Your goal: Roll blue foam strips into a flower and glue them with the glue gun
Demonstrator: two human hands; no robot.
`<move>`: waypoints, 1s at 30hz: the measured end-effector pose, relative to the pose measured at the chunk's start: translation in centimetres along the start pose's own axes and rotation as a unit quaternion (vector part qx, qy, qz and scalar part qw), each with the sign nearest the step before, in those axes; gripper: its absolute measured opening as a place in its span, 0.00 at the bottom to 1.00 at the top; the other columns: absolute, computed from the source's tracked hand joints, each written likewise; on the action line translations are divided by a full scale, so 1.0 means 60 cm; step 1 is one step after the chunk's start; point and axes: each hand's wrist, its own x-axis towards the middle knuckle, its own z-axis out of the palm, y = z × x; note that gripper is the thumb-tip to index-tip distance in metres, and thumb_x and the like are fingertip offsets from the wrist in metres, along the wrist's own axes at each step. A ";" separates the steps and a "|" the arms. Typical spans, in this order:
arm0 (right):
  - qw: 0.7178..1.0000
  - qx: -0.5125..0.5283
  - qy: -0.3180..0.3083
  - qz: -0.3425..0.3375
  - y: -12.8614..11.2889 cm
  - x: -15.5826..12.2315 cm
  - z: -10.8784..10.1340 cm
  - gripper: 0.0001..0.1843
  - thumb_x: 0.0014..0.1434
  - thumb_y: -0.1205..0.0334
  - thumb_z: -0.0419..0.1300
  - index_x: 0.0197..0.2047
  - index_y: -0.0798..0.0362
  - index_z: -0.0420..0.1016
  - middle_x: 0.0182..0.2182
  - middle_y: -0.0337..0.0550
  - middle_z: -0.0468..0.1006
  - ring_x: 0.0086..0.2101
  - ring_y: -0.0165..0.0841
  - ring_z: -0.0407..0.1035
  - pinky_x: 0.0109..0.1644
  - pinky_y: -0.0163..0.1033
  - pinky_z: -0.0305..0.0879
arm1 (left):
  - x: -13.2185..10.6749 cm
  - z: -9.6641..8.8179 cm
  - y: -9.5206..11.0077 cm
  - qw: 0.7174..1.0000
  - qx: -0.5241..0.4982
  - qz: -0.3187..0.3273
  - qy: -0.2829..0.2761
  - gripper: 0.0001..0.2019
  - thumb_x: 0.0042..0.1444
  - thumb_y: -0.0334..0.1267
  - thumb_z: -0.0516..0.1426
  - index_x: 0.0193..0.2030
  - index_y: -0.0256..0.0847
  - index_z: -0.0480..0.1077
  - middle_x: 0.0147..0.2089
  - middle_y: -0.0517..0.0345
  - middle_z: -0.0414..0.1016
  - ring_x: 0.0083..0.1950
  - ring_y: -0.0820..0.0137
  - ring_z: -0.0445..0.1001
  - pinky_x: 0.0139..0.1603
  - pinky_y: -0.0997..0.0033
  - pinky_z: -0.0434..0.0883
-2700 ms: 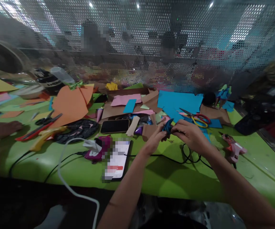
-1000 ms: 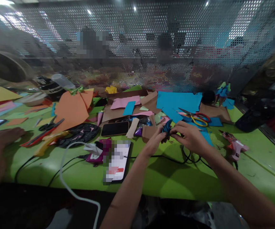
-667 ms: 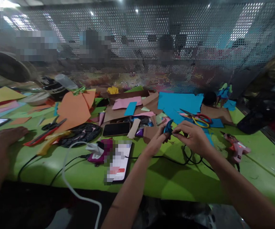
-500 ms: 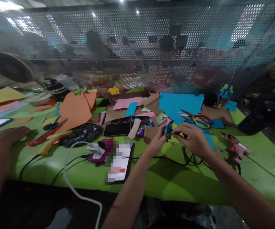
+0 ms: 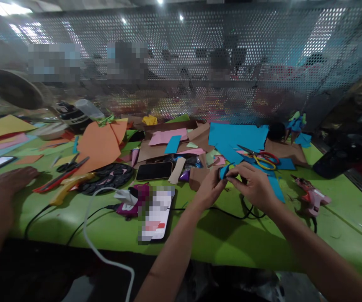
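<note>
My left hand (image 5: pixel 210 188) and my right hand (image 5: pixel 254 184) meet over the green table (image 5: pixel 218 235), both pinched on a small curled blue paper piece (image 5: pixel 222 170). The paper sticks up between my thumbs and fingertips. Much of it is hidden by my fingers. Just behind my hands lie a brown paper scrap (image 5: pixel 197 176) and a large blue sheet (image 5: pixel 236 136) with red and yellow scissors (image 5: pixel 261 158) on it.
A pink glue gun (image 5: pixel 311 195) lies to the right, its black cable (image 5: pixel 246 212) under my wrists. Two phones (image 5: pixel 154 171) (image 5: pixel 156 214), a white cable (image 5: pixel 99 247), orange paper (image 5: pixel 97 142) and red-handled scissors (image 5: pixel 60 176) lie left. Another person's hand (image 5: pixel 9 182) rests far left. A perforated screen (image 5: pixel 200 63) stands behind.
My hands have stayed together on the blue paper, which now sits lower and more tucked between my fingers. The view has shifted slightly; the other person's hand moved a little right.
</note>
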 end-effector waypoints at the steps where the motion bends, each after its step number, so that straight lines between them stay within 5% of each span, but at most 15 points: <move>1: 1.000 -0.001 0.004 0.000 0.001 0.000 0.000 0.03 0.63 0.63 0.60 0.40 0.49 0.76 0.37 0.44 0.79 0.38 0.36 0.74 0.40 0.39 0.68 | 0.000 0.000 0.000 1.000 0.006 0.001 0.001 0.24 0.64 0.53 0.49 0.60 0.42 0.61 0.58 0.44 0.68 0.61 0.55 0.66 0.62 0.58 0.60; 10: 1.000 0.023 0.012 0.017 0.002 0.001 -0.001 0.05 0.63 0.65 0.60 0.41 0.49 0.76 0.37 0.43 0.78 0.36 0.34 0.73 0.38 0.37 0.67 | 0.001 0.002 -0.002 0.998 -0.063 -0.029 0.010 0.24 0.63 0.52 0.51 0.61 0.42 0.61 0.56 0.47 0.69 0.60 0.57 0.64 0.60 0.60 0.61; 18: 0.998 0.057 0.024 0.028 0.011 -0.001 0.007 0.04 0.62 0.66 0.61 0.37 0.50 0.77 0.33 0.43 0.78 0.36 0.35 0.73 0.38 0.38 0.69 | 0.006 0.000 -0.013 0.971 -0.217 -0.099 0.021 0.24 0.60 0.49 0.52 0.61 0.42 0.60 0.37 0.59 0.66 0.34 0.72 0.62 0.39 0.71 0.61; 30: 0.999 0.026 0.020 0.007 0.008 -0.006 0.020 0.06 0.62 0.67 0.59 0.39 0.50 0.78 0.35 0.44 0.79 0.37 0.35 0.74 0.39 0.38 0.68 | 0.000 0.000 -0.011 0.972 -0.205 -0.116 0.017 0.24 0.60 0.51 0.54 0.60 0.45 0.63 0.35 0.60 0.63 0.34 0.72 0.58 0.39 0.71 0.61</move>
